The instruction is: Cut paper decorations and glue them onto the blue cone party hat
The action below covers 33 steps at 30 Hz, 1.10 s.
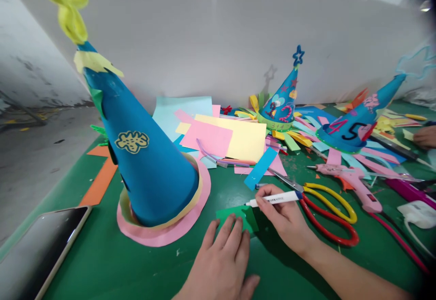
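Observation:
My left hand (225, 254) lies flat with its fingertips on a small piece of green paper (250, 218), pressing it to the green table. A white marker (279, 199) with a dark blue end is pinched in my right hand (286, 220). Its tip is at the upper edge of the green paper; whether it touches is hard to tell. Left of my hands stands a tall blue paper cone hat (150, 168) with a pink and yellow brim and a yellow pipe-cleaner top. Scissors (327, 218) with red and yellow handles lie just right of my right hand.
A phone (41, 250) lies at the left edge. Sheets of coloured paper (247, 134) are heaped at the back. Two smaller cone hats, one blue (281, 100) and another (361, 118), stand behind a pink glue gun (354, 179). Another person's hand (425, 136) is at far right.

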### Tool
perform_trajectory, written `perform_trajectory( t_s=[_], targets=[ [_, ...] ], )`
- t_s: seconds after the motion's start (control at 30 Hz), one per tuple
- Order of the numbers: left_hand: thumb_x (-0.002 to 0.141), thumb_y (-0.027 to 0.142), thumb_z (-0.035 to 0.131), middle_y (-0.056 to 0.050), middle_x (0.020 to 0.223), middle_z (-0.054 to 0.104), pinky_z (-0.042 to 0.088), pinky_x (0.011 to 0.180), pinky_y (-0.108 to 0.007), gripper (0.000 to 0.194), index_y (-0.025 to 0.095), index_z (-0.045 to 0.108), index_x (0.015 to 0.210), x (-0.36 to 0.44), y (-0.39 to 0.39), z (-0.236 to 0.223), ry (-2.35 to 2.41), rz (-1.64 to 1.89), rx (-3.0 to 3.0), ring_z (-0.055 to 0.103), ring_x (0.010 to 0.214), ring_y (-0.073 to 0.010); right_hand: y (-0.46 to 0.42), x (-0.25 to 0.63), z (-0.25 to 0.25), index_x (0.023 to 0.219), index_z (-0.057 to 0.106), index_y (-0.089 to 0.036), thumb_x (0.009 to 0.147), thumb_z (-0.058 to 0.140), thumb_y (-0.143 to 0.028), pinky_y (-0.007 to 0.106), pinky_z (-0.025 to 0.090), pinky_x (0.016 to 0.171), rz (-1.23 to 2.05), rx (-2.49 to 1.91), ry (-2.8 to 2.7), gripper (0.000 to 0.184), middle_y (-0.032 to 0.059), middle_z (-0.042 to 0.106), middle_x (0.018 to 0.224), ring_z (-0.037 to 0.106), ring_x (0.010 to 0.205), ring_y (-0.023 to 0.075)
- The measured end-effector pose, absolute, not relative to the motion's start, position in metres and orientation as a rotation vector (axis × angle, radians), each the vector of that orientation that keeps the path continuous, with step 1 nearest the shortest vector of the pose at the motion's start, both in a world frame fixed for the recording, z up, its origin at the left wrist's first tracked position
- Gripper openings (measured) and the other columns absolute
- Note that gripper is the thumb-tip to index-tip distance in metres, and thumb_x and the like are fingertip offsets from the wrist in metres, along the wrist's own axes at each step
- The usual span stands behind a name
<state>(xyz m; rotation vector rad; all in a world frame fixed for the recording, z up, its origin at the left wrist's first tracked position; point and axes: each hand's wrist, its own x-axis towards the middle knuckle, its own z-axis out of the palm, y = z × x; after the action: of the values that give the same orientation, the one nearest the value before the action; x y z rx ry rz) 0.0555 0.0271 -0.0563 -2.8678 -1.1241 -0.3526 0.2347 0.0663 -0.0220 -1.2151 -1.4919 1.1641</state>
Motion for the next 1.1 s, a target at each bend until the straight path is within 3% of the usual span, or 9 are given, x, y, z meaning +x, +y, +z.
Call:
perform_trajectory(
  t_s=[0.43, 1.1],
  targets=[
    [0.086, 0.047, 0.028, -0.012, 0.125, 0.051, 0.035, 0.091, -0.046, 0.051, 0.015, 0.051, 0.117, 0.059, 0.025, -0.024, -1.231, -0.232, -2.956, 0.042, 0.116, -0.0283, 0.065, 0.237, -0.024, 0.071, 0.043, -0.021, 0.084, 0.047, -0.031, 0.023, 0.024, 0.042, 1.096, -1.273, -1.513, 0.017, -0.0075, 0.034, 0.054, 0.030, 0.046, 0.0086],
    [0.086, 0.045, 0.030, -0.014, 0.128, 0.047, 0.033, 0.093, -0.049, 0.051, 0.013, 0.048, 0.120, 0.058, 0.026, -0.017, -1.277, -0.206, -3.032, 0.039, 0.118, -0.0304, 0.064, 0.235, -0.022, 0.071, 0.044, -0.020, 0.083, 0.047, -0.028, 0.024, 0.028, 0.044, 0.932, -1.364, -1.726, 0.015, -0.0055, 0.038, 0.057, 0.036, 0.047, 0.0097]
  ],
)
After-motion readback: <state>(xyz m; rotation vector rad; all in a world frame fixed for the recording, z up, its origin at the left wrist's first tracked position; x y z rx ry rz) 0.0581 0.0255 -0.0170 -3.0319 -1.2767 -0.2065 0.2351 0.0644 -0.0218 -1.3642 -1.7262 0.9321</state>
